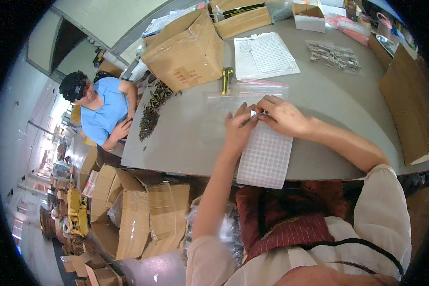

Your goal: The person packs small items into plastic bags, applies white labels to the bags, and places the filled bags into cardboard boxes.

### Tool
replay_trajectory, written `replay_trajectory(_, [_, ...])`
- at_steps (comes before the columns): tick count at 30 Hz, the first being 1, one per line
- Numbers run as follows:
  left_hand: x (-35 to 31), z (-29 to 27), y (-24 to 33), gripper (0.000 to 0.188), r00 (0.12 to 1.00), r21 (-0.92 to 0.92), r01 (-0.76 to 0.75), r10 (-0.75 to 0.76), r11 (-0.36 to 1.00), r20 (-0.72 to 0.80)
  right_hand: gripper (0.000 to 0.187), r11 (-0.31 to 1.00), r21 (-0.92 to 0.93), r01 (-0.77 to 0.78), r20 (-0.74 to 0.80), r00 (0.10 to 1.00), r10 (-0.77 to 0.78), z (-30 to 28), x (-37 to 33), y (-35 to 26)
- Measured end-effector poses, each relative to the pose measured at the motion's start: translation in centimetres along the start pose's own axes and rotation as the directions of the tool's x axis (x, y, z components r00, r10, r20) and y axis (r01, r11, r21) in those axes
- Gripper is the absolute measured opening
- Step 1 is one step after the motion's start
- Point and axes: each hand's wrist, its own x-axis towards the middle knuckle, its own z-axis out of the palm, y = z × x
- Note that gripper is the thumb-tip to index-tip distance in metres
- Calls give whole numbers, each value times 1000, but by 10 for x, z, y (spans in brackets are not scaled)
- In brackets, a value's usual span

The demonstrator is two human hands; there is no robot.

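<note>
My left hand (238, 127) and my right hand (285, 117) meet over the table, fingertips together in a pinch. Between them shows a small dark piece with a white spot beside it, too small to name. Under my hands lies a sheet of round white stickers (264, 162), its near end hanging past the table edge. Clear zip bags (219, 106) with a red seal line lie flat just beyond my hands. A yellow and black utility knife (226, 81) rests above the bags.
A stack of printed sheets (267, 55), a bag of small metal parts (333, 56) and a cardboard box (183, 52) stand farther back. Loose dark parts (152, 107) are heaped at the left, near a seated person in blue (104, 107). A cardboard panel (410, 105) rises at the right.
</note>
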Motion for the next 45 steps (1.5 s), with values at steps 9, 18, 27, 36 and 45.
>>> replay_trajectory(9, [-6, -2, 8, 17, 1000, -260, 12, -16, 966, -15, 13, 984, 180, -9, -77, 997, 24, 12, -6, 8])
replay_trajectory(18, [-4, 3, 7, 17, 1000, -125, -10, 9, 992, -14, 9, 736, 620, -270, 125, 961, 248, 9, 12, 55])
replay_trajectory(27, [-13, -13, 11, 17, 998, -103, 69, -70, 992, -2, 8, 997, -16, -78, -37, 996, 78, 3, 9, 44])
replay_trajectory(36, [-14, -19, 14, 16, 1000, -79, -5, 7, 997, 23, 10, 951, -153, 269, -82, 956, -283, 15, 9, 28])
replay_trajectory(45, [-15, -25, 10, 25, 997, 24, 40, -38, 999, -67, 6, 977, -36, 208, 112, 973, -203, 8, 7, 30])
